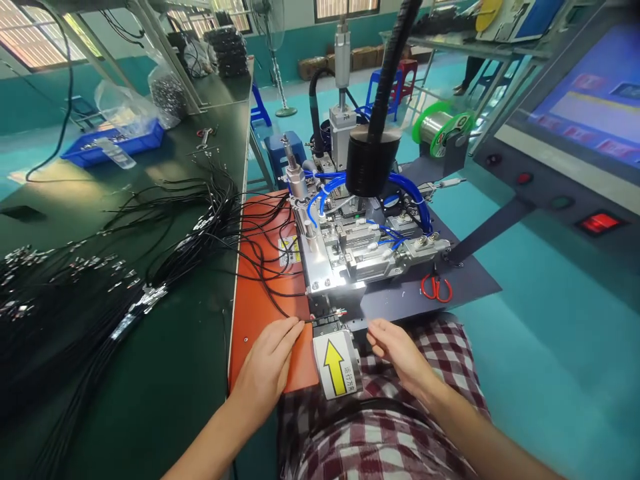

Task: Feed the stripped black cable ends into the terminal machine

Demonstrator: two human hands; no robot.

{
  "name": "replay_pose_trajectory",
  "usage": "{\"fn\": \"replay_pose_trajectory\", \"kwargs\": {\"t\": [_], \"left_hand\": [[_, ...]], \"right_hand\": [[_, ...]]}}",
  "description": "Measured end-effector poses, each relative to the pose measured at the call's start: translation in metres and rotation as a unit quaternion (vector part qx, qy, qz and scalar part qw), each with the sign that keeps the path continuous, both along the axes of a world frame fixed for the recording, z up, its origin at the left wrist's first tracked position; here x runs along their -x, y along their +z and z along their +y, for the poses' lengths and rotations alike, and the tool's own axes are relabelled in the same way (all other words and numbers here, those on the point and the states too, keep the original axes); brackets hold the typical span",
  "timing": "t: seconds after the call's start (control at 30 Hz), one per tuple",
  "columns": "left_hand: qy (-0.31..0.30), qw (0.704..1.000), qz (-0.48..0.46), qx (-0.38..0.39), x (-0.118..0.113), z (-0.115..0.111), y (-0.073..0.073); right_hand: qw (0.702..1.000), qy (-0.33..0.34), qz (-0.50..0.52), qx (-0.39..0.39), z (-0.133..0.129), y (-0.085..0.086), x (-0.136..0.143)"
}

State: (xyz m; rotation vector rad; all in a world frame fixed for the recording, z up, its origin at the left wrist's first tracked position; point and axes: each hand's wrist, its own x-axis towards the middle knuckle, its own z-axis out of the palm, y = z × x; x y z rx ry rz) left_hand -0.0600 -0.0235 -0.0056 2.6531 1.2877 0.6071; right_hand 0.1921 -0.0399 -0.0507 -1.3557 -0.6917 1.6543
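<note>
My left hand (267, 360) lies over the orange board with its fingers pressed together on a thin black cable (277, 303). That cable's end reaches the small feed slot at the front of the machine (325, 260), just above a block with a yellow arrow label (336, 365). On the other side of the block, my right hand (395, 347) hangs with thumb and fingers curled together; whatever they might hold is hidden. Several more black cables run from the machine's left side over the orange board (250, 360).
Bundles of black cables (195, 233) cover the green bench at left, with a blue tray (115, 143) behind. Red-handled scissors (437, 288) lie on the dark plate. A black hose hood (373, 160) hangs over the machine; a control screen (590, 100) stands right. Behind is a solder spool (443, 130).
</note>
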Motion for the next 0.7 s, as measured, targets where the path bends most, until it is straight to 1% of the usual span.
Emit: {"fn": "replay_pose_trajectory", "kwargs": {"t": [0.17,0.33,0.43,0.53,0.63,0.7], "left_hand": [[0.022,1.0,0.014,-0.005,-0.001,-0.005,-0.006],[0.046,0.998,0.042,0.014,-0.001,-0.006,-0.005],[0.068,0.995,0.06,0.034,-0.003,0.001,-0.004],[0.089,0.991,0.064,0.072,-0.009,0.018,-0.003],[0.096,0.99,0.062,0.088,-0.014,0.031,0.005],[0.092,0.99,0.059,0.089,-0.012,0.027,0.018]], "right_hand": [[1.0,-0.016,-0.012,0.014,-0.008,-0.001,-0.011],[0.999,-0.02,-0.017,0.028,-0.014,-0.008,-0.019],[0.999,-0.017,-0.01,0.03,-0.016,-0.012,-0.018],[0.999,-0.012,-0.002,0.04,-0.018,-0.013,-0.016],[0.999,-0.013,-0.003,0.048,-0.021,-0.01,-0.02],[0.999,-0.019,-0.009,0.047,-0.025,-0.007,-0.028]]}}
